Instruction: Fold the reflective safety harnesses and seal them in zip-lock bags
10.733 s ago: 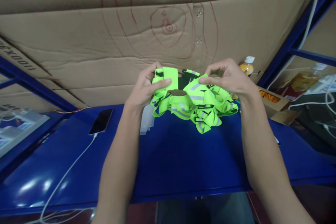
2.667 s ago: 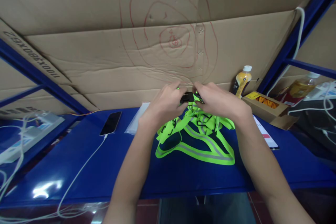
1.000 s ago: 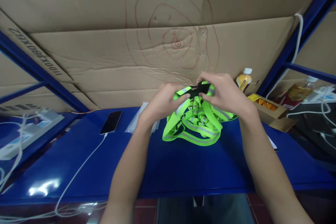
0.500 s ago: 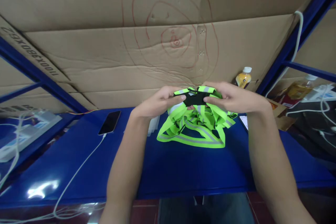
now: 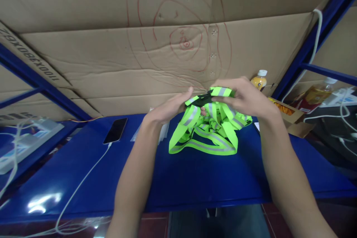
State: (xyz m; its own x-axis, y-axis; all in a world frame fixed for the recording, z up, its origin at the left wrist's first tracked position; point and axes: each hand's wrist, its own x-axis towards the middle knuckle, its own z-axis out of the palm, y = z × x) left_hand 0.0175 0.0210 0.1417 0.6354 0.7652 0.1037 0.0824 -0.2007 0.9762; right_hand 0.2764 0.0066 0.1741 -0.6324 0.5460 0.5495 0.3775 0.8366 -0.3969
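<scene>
A bundle of neon-yellow straps with grey reflective stripes, a reflective vest (image 5: 212, 144), is bunched up above the blue table. Its black patch (image 5: 203, 99) lies between my two hands and looks bent. My right hand (image 5: 241, 95) is closed on the strap at the right end of the patch, thumb on the near side. On the other end, my left hand (image 5: 174, 106) holds the strap with its fingers behind and beneath it, partly hidden, while its thumb points up off the patch. Lower strap loops hang toward the table.
Clear plastic bags (image 5: 163, 132) lie behind my left forearm. A phone (image 5: 115, 131) with a white cable rests to the left on the blue table (image 5: 195, 189). Rightward are a bottle (image 5: 260, 80), an open carton (image 5: 290, 117) and a partly covered second phone (image 5: 257, 126). Cardboard (image 5: 97, 55) backs the table.
My left thumb has lifted off the black patch and now points upward. The patch has gone from flat to bent, and my right hand has turned over it.
</scene>
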